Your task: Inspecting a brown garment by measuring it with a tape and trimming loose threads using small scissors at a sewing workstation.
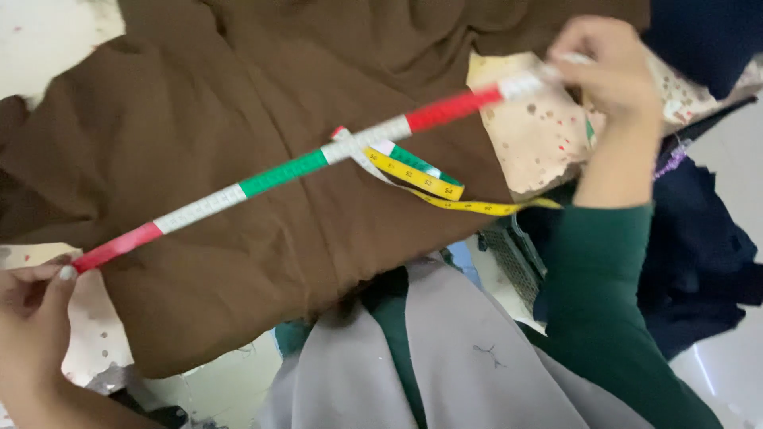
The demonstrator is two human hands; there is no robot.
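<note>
Brown fabric [238, 159] lay spread over most of the work surface, rumpled, its near edge folded toward the person. Dark navy cloth [699, 238] was heaped at the right. A cream patterned paper [532, 135] showed from under the brown fabric's right edge. A measuring tape [286, 171], banded red, white and green, ran taut on a diagonal across the brown fabric, slack yellow length looping below its middle. Right hand [608, 67], green-sleeved, pinched the tape's upper end closed between fingers and thumb. Left hand [32, 318] pinched the lower red end, thumb pressed to it.
</note>
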